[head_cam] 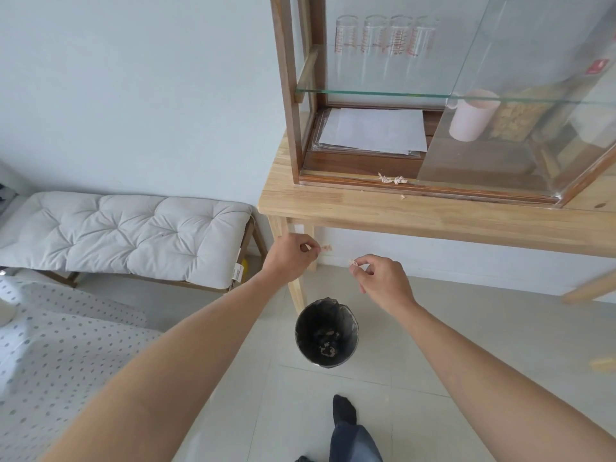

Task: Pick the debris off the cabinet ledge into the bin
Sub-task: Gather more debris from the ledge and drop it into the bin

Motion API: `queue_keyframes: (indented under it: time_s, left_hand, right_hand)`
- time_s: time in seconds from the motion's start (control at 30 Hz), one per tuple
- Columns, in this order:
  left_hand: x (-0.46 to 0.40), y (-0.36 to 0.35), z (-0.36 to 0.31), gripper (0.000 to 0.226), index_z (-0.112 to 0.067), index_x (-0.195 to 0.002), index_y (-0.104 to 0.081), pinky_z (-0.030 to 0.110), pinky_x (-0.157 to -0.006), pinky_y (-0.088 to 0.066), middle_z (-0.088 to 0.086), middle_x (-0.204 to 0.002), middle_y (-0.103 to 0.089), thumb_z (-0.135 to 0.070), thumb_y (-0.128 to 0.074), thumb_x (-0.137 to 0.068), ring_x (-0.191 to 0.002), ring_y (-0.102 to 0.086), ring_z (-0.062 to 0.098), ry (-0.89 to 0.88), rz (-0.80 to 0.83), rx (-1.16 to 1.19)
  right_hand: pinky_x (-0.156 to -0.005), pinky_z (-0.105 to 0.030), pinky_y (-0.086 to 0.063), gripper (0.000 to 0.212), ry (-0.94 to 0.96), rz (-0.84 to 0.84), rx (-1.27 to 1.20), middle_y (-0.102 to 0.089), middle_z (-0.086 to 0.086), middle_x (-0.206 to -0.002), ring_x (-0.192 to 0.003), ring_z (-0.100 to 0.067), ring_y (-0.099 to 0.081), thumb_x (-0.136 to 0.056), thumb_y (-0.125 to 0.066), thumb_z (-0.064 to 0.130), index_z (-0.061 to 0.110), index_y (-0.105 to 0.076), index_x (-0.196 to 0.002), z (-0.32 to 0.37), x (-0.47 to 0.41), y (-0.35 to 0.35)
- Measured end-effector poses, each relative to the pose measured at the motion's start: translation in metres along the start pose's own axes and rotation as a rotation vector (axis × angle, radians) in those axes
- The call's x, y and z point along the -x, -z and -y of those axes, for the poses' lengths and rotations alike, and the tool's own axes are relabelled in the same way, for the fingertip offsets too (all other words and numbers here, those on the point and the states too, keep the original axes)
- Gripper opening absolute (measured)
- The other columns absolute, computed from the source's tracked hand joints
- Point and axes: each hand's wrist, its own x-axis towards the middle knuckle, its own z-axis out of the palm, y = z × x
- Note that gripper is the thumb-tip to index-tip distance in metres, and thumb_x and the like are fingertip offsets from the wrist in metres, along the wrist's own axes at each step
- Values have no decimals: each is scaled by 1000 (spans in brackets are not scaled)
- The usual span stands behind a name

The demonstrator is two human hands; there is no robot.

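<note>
At the bottom of the frame a socked foot (344,410) stands on the pale tiled floor (466,361). Just above it, at centre, sits a black bin (326,335) with scraps already in its bottom. Above the bin, the left hand (290,258) pinches a small scrap (326,248) at its fingertips, and the right hand (383,281) pinches another crumb (352,262) between thumb and forefinger. Higher up, on the wooden table (333,205), stands a glass cabinet (300,95); crumpled debris (392,179) lies on its lower ledge, with one fleck (403,196) on the table beside it. A cushioned bench (126,235) stands at the left.
</note>
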Motion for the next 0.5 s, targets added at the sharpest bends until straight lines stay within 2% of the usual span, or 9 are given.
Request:
queue_keyframes:
  time_s: [0.13, 0.3, 0.37, 0.43, 0.5]
  left_hand:
    - [11, -14, 25, 12, -22, -100, -83, 19, -57, -42, -11, -79, -69, -23, -71, -98, -69, -61, 7, 63, 49, -61]
    - [14, -41, 46, 12, -24, -105, -82, 13, -52, -35, -9, -87, -67, -26, -71, -100, -68, -56, 0, 143, 91, -120]
    - [12, -50, 50, 13, -27, -110, -80, 13, -51, -35, -6, -95, -69, -28, -71, -100, -70, -59, 5, 180, 122, -140]
    - [10, -56, 53, 24, -29, -124, -75, 19, -57, -43, -3, -101, -69, -29, -72, -100, -81, -65, 14, 218, 166, -146]
    - [7, -59, 57, 34, -30, -133, -69, 25, -63, -46, -2, -102, -68, -29, -72, -99, -86, -65, 18, 243, 187, -151]
  right_hand:
    - [-64, -30, -46, 19, -17, 63, 34, -74, 7, -60, -53, -2, -61, -102, -70, 46, 31, -80, -107, -7, -4, -16]
    - [-77, -38, -62, 20, -49, 151, 66, -73, 12, -58, -58, -3, -66, -101, -69, 49, 34, -79, -108, -22, -11, -34]
    - [-84, -39, -62, 27, -66, 208, 85, -76, 12, -62, -70, -6, -72, -101, -69, 47, 31, -78, -122, -29, -14, -40]
    - [-92, -40, -60, 41, -88, 245, 107, -78, 11, -67, -85, -11, -76, -100, -70, 44, 26, -72, -137, -36, -17, -45]
    - [-96, -41, -60, 45, -110, 244, 109, -78, 10, -68, -90, -13, -76, -100, -70, 41, 25, -70, -142, -41, -18, -47]
